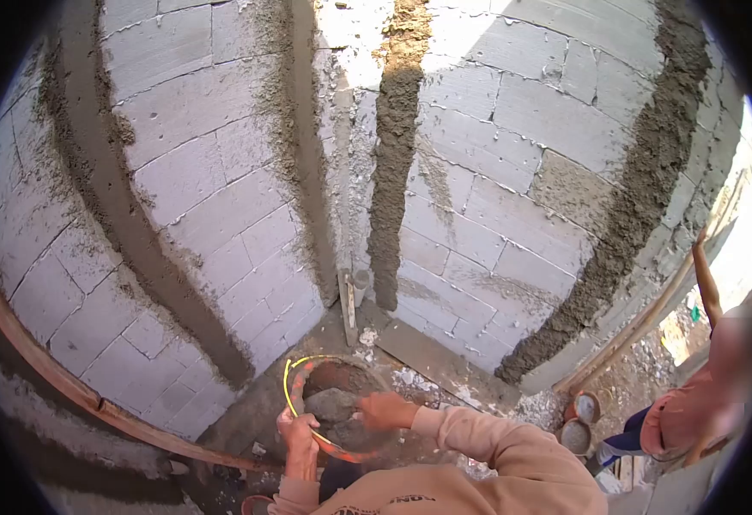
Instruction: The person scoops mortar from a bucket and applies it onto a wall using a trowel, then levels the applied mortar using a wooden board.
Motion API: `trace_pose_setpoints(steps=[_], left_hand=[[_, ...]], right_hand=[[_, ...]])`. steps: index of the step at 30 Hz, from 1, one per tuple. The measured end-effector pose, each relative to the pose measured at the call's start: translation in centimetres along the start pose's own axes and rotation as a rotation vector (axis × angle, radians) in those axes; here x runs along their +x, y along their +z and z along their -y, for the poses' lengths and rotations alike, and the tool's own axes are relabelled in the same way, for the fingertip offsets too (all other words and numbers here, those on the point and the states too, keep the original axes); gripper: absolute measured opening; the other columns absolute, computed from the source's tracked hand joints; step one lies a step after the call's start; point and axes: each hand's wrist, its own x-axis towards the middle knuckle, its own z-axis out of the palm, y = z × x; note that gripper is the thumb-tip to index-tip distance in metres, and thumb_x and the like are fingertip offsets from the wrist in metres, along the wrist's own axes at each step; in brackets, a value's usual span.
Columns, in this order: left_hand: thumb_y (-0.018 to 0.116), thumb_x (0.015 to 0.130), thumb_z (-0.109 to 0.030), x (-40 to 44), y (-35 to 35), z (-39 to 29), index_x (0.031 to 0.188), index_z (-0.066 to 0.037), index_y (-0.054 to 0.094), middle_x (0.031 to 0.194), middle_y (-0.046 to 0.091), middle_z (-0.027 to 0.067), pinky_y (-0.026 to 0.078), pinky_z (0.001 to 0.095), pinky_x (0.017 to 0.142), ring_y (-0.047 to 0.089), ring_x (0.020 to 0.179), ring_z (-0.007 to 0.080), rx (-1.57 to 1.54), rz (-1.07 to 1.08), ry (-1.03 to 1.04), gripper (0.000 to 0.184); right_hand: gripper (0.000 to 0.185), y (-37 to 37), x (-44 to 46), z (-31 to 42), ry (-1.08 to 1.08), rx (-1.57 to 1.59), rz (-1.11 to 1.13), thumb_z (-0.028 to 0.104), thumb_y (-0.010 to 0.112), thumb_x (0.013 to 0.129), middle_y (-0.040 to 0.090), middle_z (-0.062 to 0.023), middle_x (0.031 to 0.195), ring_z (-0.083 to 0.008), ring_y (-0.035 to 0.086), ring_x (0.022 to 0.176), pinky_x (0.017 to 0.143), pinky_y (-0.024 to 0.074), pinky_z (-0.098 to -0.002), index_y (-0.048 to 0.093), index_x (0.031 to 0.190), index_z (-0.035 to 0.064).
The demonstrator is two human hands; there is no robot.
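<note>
In front of me is a round orange-red bucket (300, 378) with grey mortar (337, 407) inside. A thin yellow strip (288, 390) curves along its left and far rim. My left hand (300, 431) is closed on the near left side of the rim. Over the bucket's right side, my right hand (388, 412) is closed in a fist beside the mortar. What it grips is hidden by the fingers and blurred, so I cannot make out the tool.
Two block walls meet in a corner, with vertical mortar strips (393, 172) on them. A narrow board (348, 318) leans by a pipe (360, 281) there. At right, another person (689, 403) raises one hand to the wall's edge, near two small buckets (575, 435). A curved plank (127, 416) borders the left.
</note>
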Motion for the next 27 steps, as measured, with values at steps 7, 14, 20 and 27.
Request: trace_pose_setpoints(steps=[7,14,20,27], left_hand=[[0.051,0.059,0.017,1.3,2.7,-0.9,0.111,0.011,0.063,0.074,0.052,-0.0004,0.039,0.0246,0.043,0.048,0.052,0.0097,0.011,-0.040,0.029,0.054],[0.051,0.058,0.015,9.7,5.3,-1.3,0.107,0.010,0.064,0.072,0.053,-0.0006,0.038,0.0241,0.044,0.048,0.052,0.0097,0.052,-0.042,0.034,0.051],[0.050,0.060,0.020,17.2,6.2,-1.0,0.121,0.007,0.063,0.111,0.062,0.0074,0.045,0.0209,0.046,0.062,0.088,0.0147,0.107,-0.011,0.072,0.063],[0.047,0.058,0.022,22.0,8.3,-4.0,0.129,0.006,0.062,0.131,0.058,0.0080,0.047,0.0193,0.052,0.059,0.116,0.0186,0.135,0.051,0.057,0.075]], right_hand=[[0.036,-0.7,2.1,-4.4,0.056,-0.086,-0.070,0.037,0.062,0.091,0.072,-0.0198,0.088,-0.0395,0.071,0.085,0.073,0.0559,-0.0522,0.068,0.100,0.0026],[0.027,-4.0,9.2,-6.7,-0.128,-0.170,-0.104,0.033,0.066,0.087,0.070,-0.0169,0.080,-0.0342,0.072,0.077,0.066,0.0556,-0.0471,0.069,0.090,0.0060],[0.023,-3.3,18.1,-13.2,-0.112,-0.292,-0.064,0.029,0.066,0.085,0.069,-0.0149,0.080,-0.0348,0.071,0.076,0.069,0.0559,-0.0466,0.068,0.090,0.0064],[0.041,-3.1,20.1,-9.5,-0.087,0.268,0.146,0.037,0.075,0.082,0.070,-0.0226,0.104,-0.0418,0.069,0.097,0.085,0.0544,-0.0511,0.071,0.109,0.0067]])
